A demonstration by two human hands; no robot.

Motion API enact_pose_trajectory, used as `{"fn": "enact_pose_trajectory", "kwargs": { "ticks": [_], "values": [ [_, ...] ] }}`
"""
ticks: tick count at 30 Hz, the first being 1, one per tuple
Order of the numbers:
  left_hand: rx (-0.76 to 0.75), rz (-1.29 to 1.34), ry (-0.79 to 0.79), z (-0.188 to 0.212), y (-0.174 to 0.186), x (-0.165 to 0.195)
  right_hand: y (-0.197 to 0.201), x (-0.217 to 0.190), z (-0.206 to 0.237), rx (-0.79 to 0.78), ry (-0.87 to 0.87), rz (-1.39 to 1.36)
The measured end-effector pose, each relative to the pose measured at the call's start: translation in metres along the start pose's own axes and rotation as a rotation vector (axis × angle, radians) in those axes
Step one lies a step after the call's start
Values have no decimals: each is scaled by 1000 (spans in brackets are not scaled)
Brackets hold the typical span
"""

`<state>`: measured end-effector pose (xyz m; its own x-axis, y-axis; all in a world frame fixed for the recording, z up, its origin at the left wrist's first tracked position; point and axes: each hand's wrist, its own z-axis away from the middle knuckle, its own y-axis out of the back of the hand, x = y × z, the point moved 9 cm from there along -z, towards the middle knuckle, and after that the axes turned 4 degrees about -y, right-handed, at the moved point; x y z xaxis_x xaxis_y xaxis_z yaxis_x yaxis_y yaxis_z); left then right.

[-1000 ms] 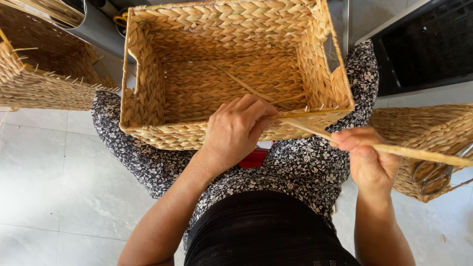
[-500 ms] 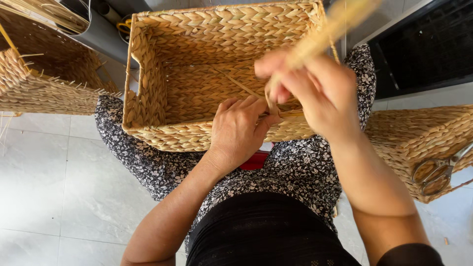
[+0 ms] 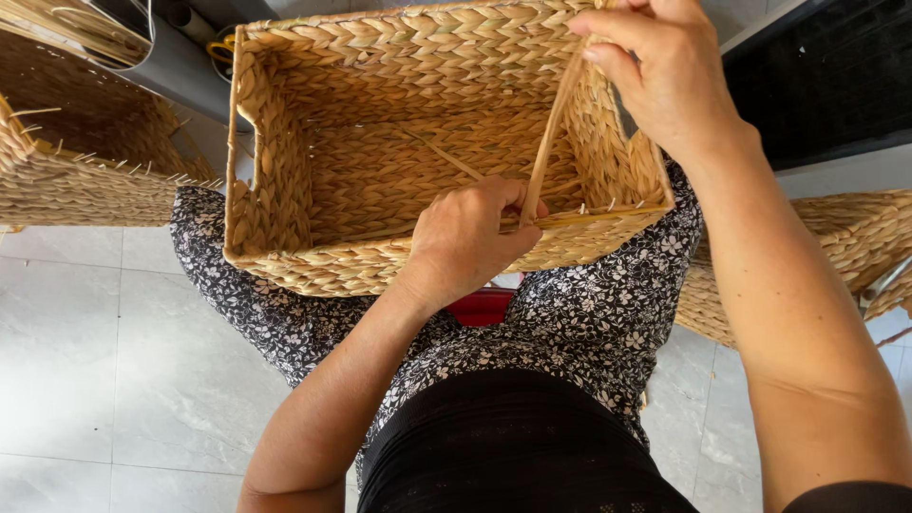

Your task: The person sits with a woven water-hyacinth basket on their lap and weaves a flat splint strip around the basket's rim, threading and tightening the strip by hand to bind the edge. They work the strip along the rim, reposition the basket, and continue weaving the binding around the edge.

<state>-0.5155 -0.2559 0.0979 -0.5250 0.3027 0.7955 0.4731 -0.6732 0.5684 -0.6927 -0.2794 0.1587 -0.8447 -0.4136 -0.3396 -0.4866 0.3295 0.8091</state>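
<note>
Two hands at work on a woven basket, seen from above

Looking down through the head camera, I see a rectangular woven basket (image 3: 380,180) of pale straw resting on the person's lap, its open top facing the camera. The lap is covered by a black-and-white floral garment (image 3: 589,323), with a black top (image 3: 503,446) nearer the camera and a small patch of red (image 3: 480,306) showing just under the basket's near rim.

The left hand (image 3: 470,237) is closed over the near rim of the basket, fingers curled onto the weave. The right hand (image 3: 660,71) is raised at the far right corner, pinching the upper end of a thin straw strand (image 3: 546,152) between thumb and fingers. The strand runs taut from that pinch down to the near rim, just beside the left hand.

Below the lap lies a floor of large pale grey tiles (image 3: 95,361) with a faint marbled sheen. Another woven basket (image 3: 76,171) sits at the far left, with loose ends sticking out of it, and a third (image 3: 855,247) stands at the right. A grey pipe (image 3: 176,71) crosses the far left, and a dark panel (image 3: 826,76) fills the far right.
</note>
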Motion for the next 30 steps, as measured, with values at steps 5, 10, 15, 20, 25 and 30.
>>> {"fn": "enact_pose_trajectory", "kwargs": {
  "ticks": [5, 10, 15, 20, 25, 30],
  "values": [
    [63, 56, -31, 4, 2, -1, 8, 0, 15, -40, -38, 91],
    [80, 73, -26, 5, 3, -4, 23, 6, 17, 151, -163, -202],
    [266, -95, -279, 14, 12, 22, -20, 16, 44, -178, -723, -652],
    [324, -265, -276, 21, 3, 23, -39, -9, 44, -239, -708, -652],
    [325, -291, -258, 22, -2, 18, -41, -13, 46, -213, -698, -584],
    [329, -263, -265, 24, -2, 16, -46, -15, 49, -235, -674, -615]
  ]
}}
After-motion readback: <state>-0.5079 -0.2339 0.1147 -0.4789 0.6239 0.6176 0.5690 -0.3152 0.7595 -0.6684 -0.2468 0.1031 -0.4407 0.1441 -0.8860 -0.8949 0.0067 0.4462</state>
